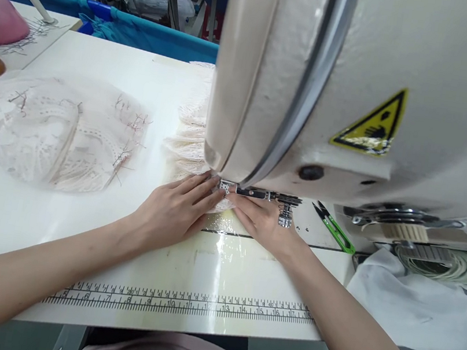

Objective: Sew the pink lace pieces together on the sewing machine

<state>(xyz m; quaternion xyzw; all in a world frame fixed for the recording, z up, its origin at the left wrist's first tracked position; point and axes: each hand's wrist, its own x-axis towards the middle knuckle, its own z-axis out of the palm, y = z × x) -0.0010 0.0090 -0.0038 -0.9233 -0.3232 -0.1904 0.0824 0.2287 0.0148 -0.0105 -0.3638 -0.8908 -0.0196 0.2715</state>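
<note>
Ruffled cream lace fabric (187, 145) lies at the left side of a sewing machine (248, 78), partly hidden by its head. My left hand (180, 208) rests on the near end of this fabric, fingers stretched out flat and pointing toward the needle area. Just right of the needle area, my right hand (263, 223) touches the fabric's edge. Metal machine parts (257, 193) cover its fingers, so their grip is hidden. Green thread snips (335, 228) lie on the table to the right of this hand.
Another bunched lace piece (51, 133) with loose threads lies at left, near a pink thread cone (0, 14). A printed ruler (179, 302) runs along the table's front edge. White cloth (411, 307) and coiled cord (457, 266) are at right. Blue cloth (149, 34) hangs behind the table.
</note>
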